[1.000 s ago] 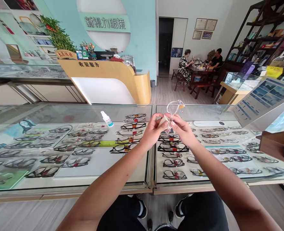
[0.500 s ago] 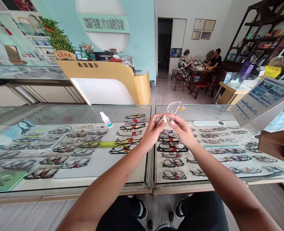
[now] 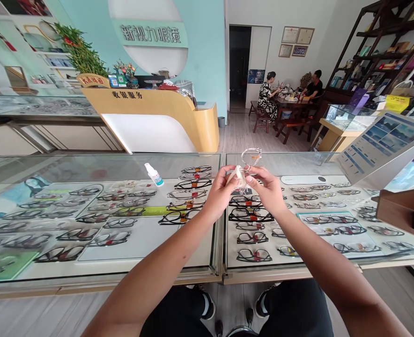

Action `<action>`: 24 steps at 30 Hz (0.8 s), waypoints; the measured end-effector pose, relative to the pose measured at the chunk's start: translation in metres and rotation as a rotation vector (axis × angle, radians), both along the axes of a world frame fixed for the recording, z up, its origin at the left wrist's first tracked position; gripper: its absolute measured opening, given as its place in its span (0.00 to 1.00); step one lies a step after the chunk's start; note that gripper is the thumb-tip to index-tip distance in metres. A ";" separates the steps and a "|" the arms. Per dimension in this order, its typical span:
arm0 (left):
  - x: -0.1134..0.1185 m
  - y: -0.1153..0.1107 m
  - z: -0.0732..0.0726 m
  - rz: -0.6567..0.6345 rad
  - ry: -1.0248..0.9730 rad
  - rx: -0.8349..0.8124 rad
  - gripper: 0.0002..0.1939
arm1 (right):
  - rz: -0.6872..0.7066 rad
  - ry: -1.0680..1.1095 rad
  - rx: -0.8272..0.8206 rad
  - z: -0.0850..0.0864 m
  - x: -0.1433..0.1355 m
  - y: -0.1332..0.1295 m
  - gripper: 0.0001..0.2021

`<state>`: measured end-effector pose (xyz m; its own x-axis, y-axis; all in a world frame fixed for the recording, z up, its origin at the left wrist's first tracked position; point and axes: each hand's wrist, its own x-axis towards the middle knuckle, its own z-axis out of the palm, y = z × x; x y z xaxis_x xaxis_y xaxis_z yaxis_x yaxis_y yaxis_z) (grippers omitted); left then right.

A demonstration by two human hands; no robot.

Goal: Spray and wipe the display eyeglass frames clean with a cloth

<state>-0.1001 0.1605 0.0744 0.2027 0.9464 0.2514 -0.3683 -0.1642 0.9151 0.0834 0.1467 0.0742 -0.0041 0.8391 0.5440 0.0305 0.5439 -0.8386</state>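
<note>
Over the glass counter, both hands come together around a pair of clear-framed eyeglasses (image 3: 251, 156). One lens rim with an orange mark sticks up above the fingers; the other is largely covered. My left hand (image 3: 223, 187) is closed, pinching a pale cloth (image 3: 238, 175) against the lower lens. With thumb and fingers, my right hand (image 3: 266, 187) grips the frame near its middle. A white spray bottle (image 3: 154, 175) with a blue-green label stands on the counter, left of my left hand and apart from it.
Many eyeglasses lie in rows inside the glass display case (image 3: 122, 255) below. A printed sign board (image 3: 382, 145) and a brown box (image 3: 400, 213) stand at the right. Beyond are a wooden reception desk (image 3: 207, 126) and two people at a table (image 3: 287, 100).
The glasses have tilted slightly, their raised rim shifting a little left and down. More of the pale cloth shows between my hands. The spray bottle has stayed put.
</note>
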 end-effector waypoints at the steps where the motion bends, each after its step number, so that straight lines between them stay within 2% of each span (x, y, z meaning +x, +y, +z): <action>1: 0.000 0.000 0.000 0.001 0.004 0.000 0.33 | -0.005 0.010 0.000 0.001 0.000 0.000 0.19; 8: -0.002 -0.001 0.002 -0.066 0.041 -0.011 0.34 | -0.024 0.015 0.039 0.007 0.001 -0.003 0.18; 15: -0.007 0.007 -0.003 -0.133 0.106 0.024 0.33 | 0.010 0.083 -0.011 0.002 0.003 0.003 0.16; 21: -0.004 0.012 -0.012 -0.141 0.043 -0.042 0.34 | 0.081 0.172 -0.129 0.002 0.001 0.005 0.20; 24: -0.005 0.013 -0.011 -0.217 0.033 -0.134 0.30 | 0.162 0.276 -0.246 0.004 0.000 0.003 0.22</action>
<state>-0.1050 0.1733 0.0637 0.4103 0.9045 0.1164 -0.3516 0.0391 0.9353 0.0832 0.1499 0.0779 -0.0285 0.9450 0.3258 -0.2836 0.3049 -0.9092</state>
